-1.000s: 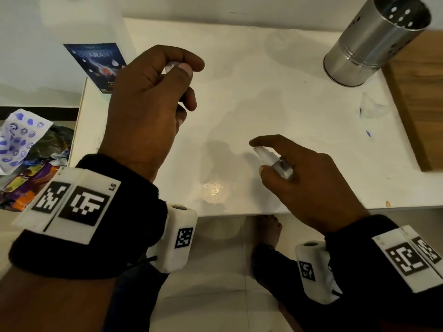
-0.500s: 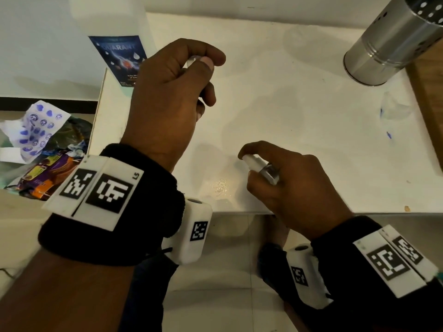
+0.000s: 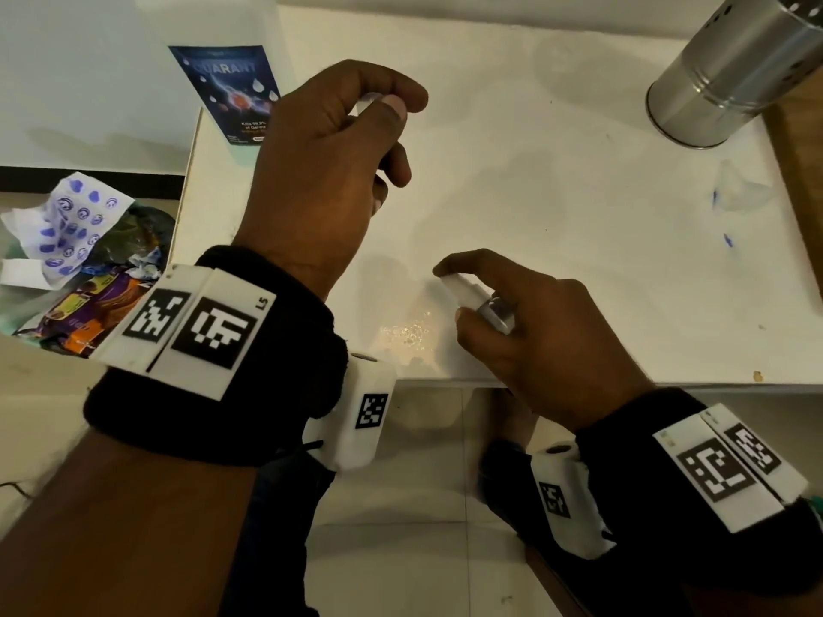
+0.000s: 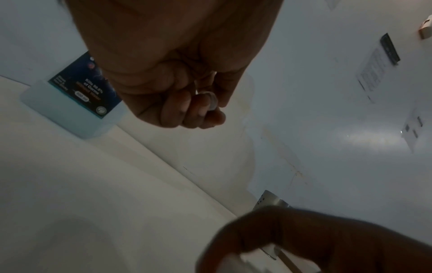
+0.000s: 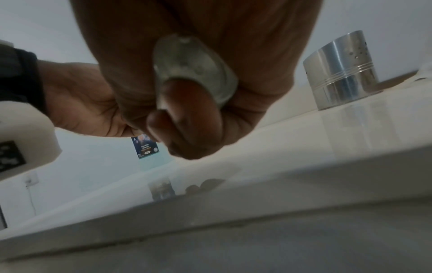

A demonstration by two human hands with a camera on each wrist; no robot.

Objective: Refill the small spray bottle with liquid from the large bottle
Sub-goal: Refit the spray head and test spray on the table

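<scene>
My right hand (image 3: 452, 293) grips the small spray bottle (image 3: 485, 305) over the table's near edge, index finger lying on its white spray head. The right wrist view shows the bottle's clear base (image 5: 194, 61) inside my curled fingers. My left hand (image 3: 383, 104) is raised farther back and pinches a small clear cap (image 3: 367, 100) between thumb and index finger; the cap (image 4: 211, 100) also shows in the left wrist view. The large bottle (image 3: 231, 95) with a blue label stands at the table's back left corner, behind my left hand.
A perforated steel holder (image 3: 730, 82) stands at the back right of the white table (image 3: 556, 193), next to a wooden board (image 3: 801, 180). A wet patch (image 3: 405, 334) shines near the front edge. A bin of wrappers (image 3: 75, 269) sits left of the table.
My right hand with the spray bottle has drifted slightly left, toward my left hand. The head view has shifted. Both grips are unchanged.
</scene>
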